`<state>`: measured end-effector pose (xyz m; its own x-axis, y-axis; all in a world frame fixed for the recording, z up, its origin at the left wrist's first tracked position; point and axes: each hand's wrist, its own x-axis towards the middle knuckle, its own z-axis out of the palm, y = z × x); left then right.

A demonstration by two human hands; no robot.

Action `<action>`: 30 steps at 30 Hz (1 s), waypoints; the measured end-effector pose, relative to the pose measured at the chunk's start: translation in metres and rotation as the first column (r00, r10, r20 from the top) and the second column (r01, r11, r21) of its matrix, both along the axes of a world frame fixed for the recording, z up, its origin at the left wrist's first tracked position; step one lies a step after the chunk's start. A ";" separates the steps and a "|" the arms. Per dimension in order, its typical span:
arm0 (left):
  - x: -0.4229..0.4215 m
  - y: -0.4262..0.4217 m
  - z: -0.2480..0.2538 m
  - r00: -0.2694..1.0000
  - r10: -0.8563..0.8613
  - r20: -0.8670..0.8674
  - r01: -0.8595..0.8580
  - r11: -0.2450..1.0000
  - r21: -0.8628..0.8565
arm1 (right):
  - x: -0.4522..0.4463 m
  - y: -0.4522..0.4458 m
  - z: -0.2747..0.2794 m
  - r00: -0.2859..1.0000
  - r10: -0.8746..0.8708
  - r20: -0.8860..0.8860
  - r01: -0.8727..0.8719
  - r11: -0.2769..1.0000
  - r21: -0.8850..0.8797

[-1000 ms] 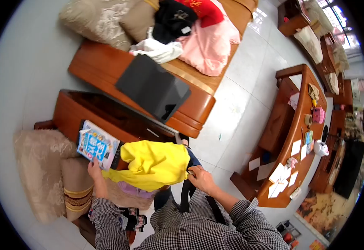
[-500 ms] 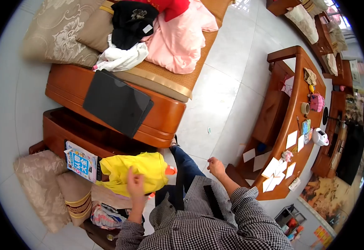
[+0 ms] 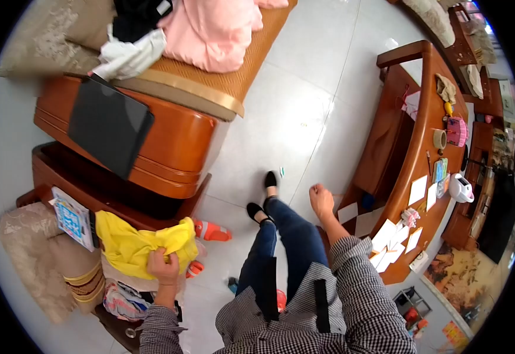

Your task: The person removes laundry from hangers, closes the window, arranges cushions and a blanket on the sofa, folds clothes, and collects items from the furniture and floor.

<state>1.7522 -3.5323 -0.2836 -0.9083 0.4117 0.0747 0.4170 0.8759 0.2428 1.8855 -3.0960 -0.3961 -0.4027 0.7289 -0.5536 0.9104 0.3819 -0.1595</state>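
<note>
A bright yellow piece of clothing point(image 3: 133, 245) lies crumpled over the seat at the lower left. My left hand point(image 3: 163, 266) is on its front edge, fingers curled and gripping a fold of the cloth. Beside the garment's left end is a book with a blue and white cover point(image 3: 73, 217). My right hand point(image 3: 321, 200) hangs over the floor to the left of the wooden table, curled into a loose fist with nothing visible in it.
A black flat panel point(image 3: 110, 127) rests on the wooden armrest point(image 3: 178, 159). Pink bedding point(image 3: 210, 35) and a white cloth point(image 3: 130, 54) lie on the couch. Orange shoes point(image 3: 213, 230) stand on the floor. Papers point(image 3: 390, 236) cover part of the wooden table point(image 3: 413, 147).
My left hand has come down and closed on the yellow garment. My right hand has shifted slightly right and up. The view has turned, showing both feet and more floor.
</note>
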 end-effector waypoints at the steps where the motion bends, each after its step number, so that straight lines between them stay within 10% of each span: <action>1: -0.001 0.000 -0.002 0.999 -0.038 -0.020 0.038 0.999 -0.020 | -0.005 0.009 -0.016 1.000 0.006 0.016 -0.006 0.999 0.032; 7: 0.010 -0.014 -0.018 0.996 -0.007 -0.092 0.006 1.000 -0.009 | -0.015 0.031 -0.109 0.980 0.098 0.173 -0.092 0.995 -0.041; 11: 0.028 0.009 -0.007 0.851 0.502 0.151 -0.520 0.847 0.111 | -0.015 0.062 -0.177 0.988 0.103 0.118 -0.100 0.995 -0.032; 13: 0.042 0.058 0.003 0.828 0.561 0.009 -0.558 0.826 -0.084 | -0.016 0.088 -0.220 0.991 0.112 0.070 -0.112 0.994 -0.002; 15: 0.074 0.123 -0.020 0.841 0.541 0.007 -0.536 0.831 0.149 | -0.023 0.118 -0.260 0.993 0.116 0.026 -0.116 0.993 0.004; 20: 0.118 0.264 -0.233 0.509 0.230 0.829 -0.533 0.841 0.094 | -0.052 0.176 -0.360 0.992 0.020 -0.123 -0.011 0.997 0.072; 24: 0.135 0.336 -0.429 0.641 0.072 0.764 -0.158 0.987 0.039 | -0.082 0.189 -0.402 0.996 -0.008 -0.086 0.011 0.999 0.039; 30: 0.157 0.385 -0.536 0.742 0.088 0.664 -0.115 0.993 -0.002 | -0.077 0.197 -0.432 0.994 0.063 -0.086 -0.055 0.995 0.084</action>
<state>1.9093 -3.1474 -0.8198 -0.7711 0.3236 -0.5484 0.0482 0.8884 0.4566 1.8085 -2.8994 -0.8285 -0.4914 0.7435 -0.4535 0.8694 0.4495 -0.2049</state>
